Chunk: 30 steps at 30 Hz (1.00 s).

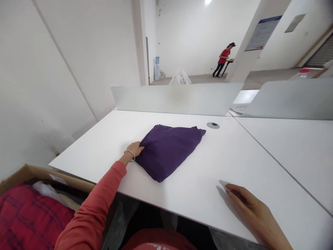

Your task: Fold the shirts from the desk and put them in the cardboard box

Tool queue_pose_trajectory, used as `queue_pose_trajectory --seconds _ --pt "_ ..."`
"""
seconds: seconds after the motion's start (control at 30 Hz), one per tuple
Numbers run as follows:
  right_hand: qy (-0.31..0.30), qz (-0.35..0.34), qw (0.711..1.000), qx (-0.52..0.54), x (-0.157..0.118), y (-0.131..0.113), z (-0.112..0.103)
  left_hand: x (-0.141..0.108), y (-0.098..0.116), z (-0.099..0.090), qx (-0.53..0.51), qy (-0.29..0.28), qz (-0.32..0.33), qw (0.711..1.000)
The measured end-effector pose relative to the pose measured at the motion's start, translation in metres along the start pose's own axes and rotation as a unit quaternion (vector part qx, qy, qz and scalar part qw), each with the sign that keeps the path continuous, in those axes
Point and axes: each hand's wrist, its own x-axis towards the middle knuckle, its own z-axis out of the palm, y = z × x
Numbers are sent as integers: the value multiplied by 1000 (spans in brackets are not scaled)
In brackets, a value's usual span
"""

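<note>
Down at the near left there's a cardboard box [44, 175] stuffed with red plaid fabric [28, 215]. The left hand [134, 150], bangle on the wrist, has its fingers pressed together, pinching the left corner of a folded purple cloth [169, 151], which lies mid-desk on a white desk [229, 163]. The right hand [249, 203] sits off to the right, empty, fingers together, well apart from the cloth. Beyond that, a frosted divider [203, 99] — and way off, a person in a red shirt [223, 57] stands at a small table.
</note>
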Motion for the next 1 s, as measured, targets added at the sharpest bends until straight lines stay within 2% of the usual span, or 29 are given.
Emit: queue_pose_trajectory --seconds 0.2,0.4,0.47,0.6,0.63,0.8,1.0 --pt "-16 -71 997 8 -6 1 -2 -5 3 -1 -66 17 -21 997" --pt "-25 -169 985 21 -14 3 0 -17 4 -5 -243 3 -44 969" --pt "-43 -195 980 14 -14 5 1 -25 7 -5 -358 -5 -56 932" --pt "-50 -239 970 -13 -10 11 1 -43 19 -13 -613 -15 -96 784" --pt "-51 -246 968 -17 -9 12 1 -48 23 -16 -640 -13 -103 762" --pt "-77 -229 970 -25 -12 9 -2 -65 46 -39 -702 4 -113 703" --pt "-18 -140 990 -26 -25 5 8 -75 75 -79 -737 31 -113 666"
